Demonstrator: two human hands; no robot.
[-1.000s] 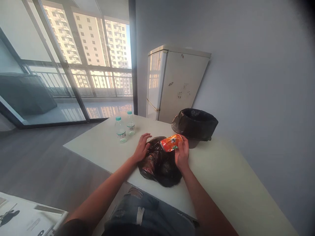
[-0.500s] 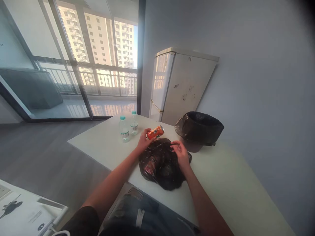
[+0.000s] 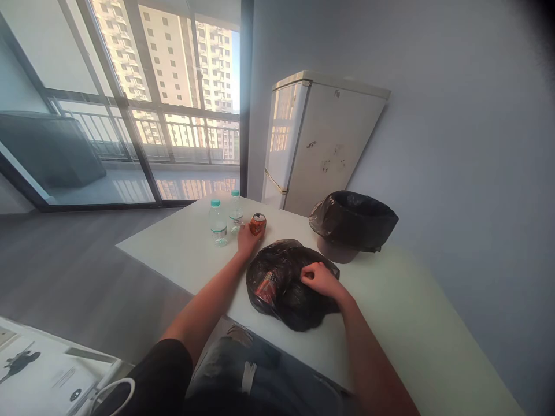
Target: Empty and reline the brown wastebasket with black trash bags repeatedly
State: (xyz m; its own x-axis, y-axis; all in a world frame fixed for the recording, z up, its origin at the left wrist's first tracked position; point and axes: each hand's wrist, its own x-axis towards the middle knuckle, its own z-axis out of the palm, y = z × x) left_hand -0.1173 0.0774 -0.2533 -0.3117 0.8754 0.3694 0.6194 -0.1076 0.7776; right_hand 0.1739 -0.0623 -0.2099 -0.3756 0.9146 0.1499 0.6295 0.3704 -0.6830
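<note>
My left hand (image 3: 249,240) is wrapped round an orange soda can (image 3: 258,223), which stands upright on the white table (image 3: 173,242) beside two clear plastic bottles (image 3: 218,225) with teal caps. In front of me lies a crumpled black garbage bag (image 3: 299,303). Something reddish, like another can (image 3: 267,286), shows in its folds on the left. Over the right part of the bag, my right hand (image 3: 321,278) has its fingers curled closed, seemingly pinching the plastic; the fingertips are partly hidden.
Behind the bag, to the right, stands a trash bin (image 3: 336,249) lined with a black bag (image 3: 359,228). A white fridge (image 3: 333,144) is beyond the table, near a glass sliding door (image 3: 173,144). A white box (image 3: 52,370) sits at lower left.
My left hand has moved left and turned the tilted can upright onto the table by the bottles. My right hand has lowered to the bag, its fingers now curled in.
</note>
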